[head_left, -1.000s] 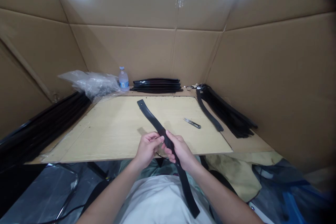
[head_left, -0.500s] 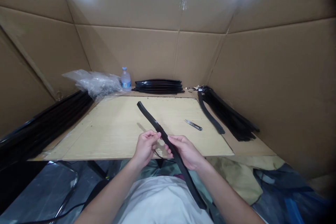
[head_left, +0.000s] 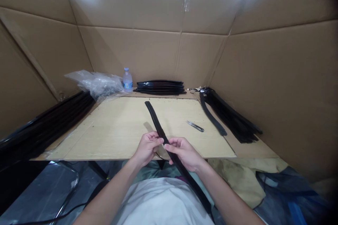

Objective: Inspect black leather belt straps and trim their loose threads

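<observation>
A long, slightly curved black strip (head_left: 154, 116) slants from above the board down to my lap. My left hand (head_left: 148, 148) pinches its left edge near the middle, thumb on top. Just below, my right hand (head_left: 185, 153) is closed round the strip, with its thumb lying across the upper face. Under my left fingers hangs a thin dark cord (head_left: 159, 156); I cannot tell where its upper end goes. Small thread snips (head_left: 195, 126) lie on the board to the right of my hands.
A pale board (head_left: 111, 126) covers the table. Dark strips are piled at left (head_left: 52, 123), back (head_left: 160, 87) and right (head_left: 229, 116), with one separate strip (head_left: 211, 114) beside the right pile. A water bottle (head_left: 127, 80) and clear plastic bag (head_left: 97, 82) stand back left. Cardboard walls (head_left: 126, 10) surround everything.
The strip has turned a little, its far end shifting right, and rolled so its face looks different. My right thumb has moved onto its upper face; both hands stay on it.
</observation>
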### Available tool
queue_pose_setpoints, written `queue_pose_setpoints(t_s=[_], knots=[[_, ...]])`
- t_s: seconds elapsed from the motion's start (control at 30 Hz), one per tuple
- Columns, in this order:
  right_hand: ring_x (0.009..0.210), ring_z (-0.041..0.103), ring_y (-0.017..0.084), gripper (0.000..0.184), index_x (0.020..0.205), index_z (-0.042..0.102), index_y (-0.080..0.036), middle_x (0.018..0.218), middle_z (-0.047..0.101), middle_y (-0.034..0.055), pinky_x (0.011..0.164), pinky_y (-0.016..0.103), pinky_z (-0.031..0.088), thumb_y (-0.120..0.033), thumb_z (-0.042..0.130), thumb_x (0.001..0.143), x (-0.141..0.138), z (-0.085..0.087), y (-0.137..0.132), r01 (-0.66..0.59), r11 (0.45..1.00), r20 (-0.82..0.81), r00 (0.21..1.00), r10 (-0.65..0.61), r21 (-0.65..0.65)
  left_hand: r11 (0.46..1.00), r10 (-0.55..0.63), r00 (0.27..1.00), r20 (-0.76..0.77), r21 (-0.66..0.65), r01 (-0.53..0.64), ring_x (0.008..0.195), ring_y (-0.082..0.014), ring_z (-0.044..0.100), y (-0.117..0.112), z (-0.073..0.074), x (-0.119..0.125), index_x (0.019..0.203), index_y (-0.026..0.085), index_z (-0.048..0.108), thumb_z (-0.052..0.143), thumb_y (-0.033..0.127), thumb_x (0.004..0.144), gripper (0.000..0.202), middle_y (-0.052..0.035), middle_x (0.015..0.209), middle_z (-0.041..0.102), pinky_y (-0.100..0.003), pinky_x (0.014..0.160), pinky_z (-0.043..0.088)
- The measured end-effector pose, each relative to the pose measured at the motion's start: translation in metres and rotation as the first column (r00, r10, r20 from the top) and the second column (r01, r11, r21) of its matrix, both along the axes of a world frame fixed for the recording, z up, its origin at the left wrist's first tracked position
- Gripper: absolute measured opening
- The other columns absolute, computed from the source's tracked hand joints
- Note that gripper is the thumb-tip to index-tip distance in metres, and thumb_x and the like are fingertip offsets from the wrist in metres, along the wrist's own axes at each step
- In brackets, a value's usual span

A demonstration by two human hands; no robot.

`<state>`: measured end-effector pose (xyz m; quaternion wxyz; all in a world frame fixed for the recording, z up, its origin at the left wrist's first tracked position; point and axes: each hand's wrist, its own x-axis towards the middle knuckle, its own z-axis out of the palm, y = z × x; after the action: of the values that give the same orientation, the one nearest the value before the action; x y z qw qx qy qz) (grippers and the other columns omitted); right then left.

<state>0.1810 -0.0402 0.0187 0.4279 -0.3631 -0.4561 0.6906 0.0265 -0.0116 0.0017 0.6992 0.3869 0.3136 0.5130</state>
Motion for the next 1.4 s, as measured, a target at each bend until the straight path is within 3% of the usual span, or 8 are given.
queue_pose_setpoints(t_s=[0.2,0.4,0.53,0.67,0.9,1.0,1.23,1.4], knots=[[0.054,0.063,0.015,0.038,0.076,0.041,-0.018,0.064,0.062,-0.0003,0.048,0.030,0.054,-0.037,0.072,0.066,0.001,0.001,-0.005,-0.117,0.990,-0.032,0.993,0.115,-0.074,0.999,-0.054,0.998,-0.038,-0.006,0.054,0.036,-0.0009,0.025,-0.001,0.001,-0.003,0.063,0.013,0.049,0.078,0.026,0.057,0.032,0.0093,0.042,0.036,-0.015,0.037,0.014],[0.037,0.055,0.011,0.040,0.071,0.033,-0.021,0.059,0.065,0.0005,0.030,0.015,0.037,-0.038,0.069,0.068,-0.004,0.002,-0.005,-0.074,0.994,-0.017,0.997,0.076,0.083,0.999,-0.039,0.999,0.007,-0.027,0.039,0.034,-0.0011,0.025,-0.001,0.001,-0.003,0.061,0.014,0.048,0.078,0.026,0.057,0.032,0.0102,0.040,0.034,-0.015,0.037,0.013],[0.030,0.045,0.007,0.034,0.071,0.039,-0.019,0.051,0.060,-0.0023,0.027,0.014,0.031,-0.048,0.054,0.080,-0.010,0.001,-0.005,-0.008,0.997,-0.004,1.000,0.009,0.079,1.000,-0.022,0.999,0.037,-0.012,0.023,0.036,-0.0006,0.024,-0.001,-0.001,-0.003,0.062,0.014,0.049,0.076,0.023,0.061,0.029,0.0096,0.042,0.036,-0.016,0.038,0.013],[0.026,0.041,0.008,0.041,0.080,0.049,-0.017,0.042,0.054,-0.0035,0.024,0.015,0.029,-0.057,0.042,0.083,-0.013,0.000,-0.005,0.004,1.000,0.026,1.000,-0.005,0.029,0.999,-0.044,0.998,0.033,0.023,0.044,0.037,-0.0005,0.024,-0.002,-0.001,-0.002,0.063,0.013,0.050,0.074,0.023,0.064,0.027,0.0083,0.044,0.039,-0.016,0.038,0.012],[0.032,0.049,0.010,0.047,0.066,0.056,-0.011,0.051,0.061,0.0050,0.028,0.017,0.034,-0.054,0.045,0.082,-0.012,0.001,0.000,-0.005,1.000,-0.027,1.000,0.005,0.000,0.998,-0.043,0.999,-0.013,0.044,0.044,0.035,-0.0011,0.023,-0.003,-0.001,0.001,0.063,0.014,0.048,0.073,0.024,0.066,0.027,0.0098,0.042,0.033,-0.017,0.037,0.011],[0.031,0.046,0.007,0.048,0.058,0.055,-0.010,0.047,0.056,0.0032,0.028,0.016,0.031,-0.050,0.048,0.082,-0.014,0.001,0.002,0.013,0.999,-0.076,0.997,-0.011,0.029,0.998,-0.045,0.999,-0.019,0.052,0.046,0.035,-0.0010,0.024,-0.004,-0.001,0.001,0.063,0.014,0.047,0.073,0.025,0.066,0.029,0.0100,0.041,0.033,-0.017,0.037,0.012],[0.028,0.039,0.007,0.043,0.067,0.057,-0.011,0.044,0.051,-0.0008,0.024,0.016,0.026,-0.051,0.052,0.080,-0.017,0.001,-0.003,0.057,0.997,-0.081,0.995,-0.061,-0.054,0.997,-0.017,1.000,-0.026,0.081,0.020,0.041,-0.0045,0.045,-0.010,0.001,0.004,0.064,0.012,0.049,0.069,0.024,0.070,0.024,0.0009,0.051,0.056,-0.014,0.038,0.021],[0.027,0.038,0.007,0.047,0.065,0.058,-0.009,0.041,0.049,-0.0010,0.023,0.016,0.027,-0.053,0.050,0.081,-0.019,0.002,-0.005,0.095,0.995,-0.039,0.995,-0.096,-0.033,0.994,-0.037,0.999,-0.022,0.101,0.039,0.035,-0.0015,0.033,-0.010,-0.002,0.004,0.063,0.013,0.046,0.067,0.025,0.073,0.026,0.0024,0.047,0.054,-0.015,0.037,0.016]])
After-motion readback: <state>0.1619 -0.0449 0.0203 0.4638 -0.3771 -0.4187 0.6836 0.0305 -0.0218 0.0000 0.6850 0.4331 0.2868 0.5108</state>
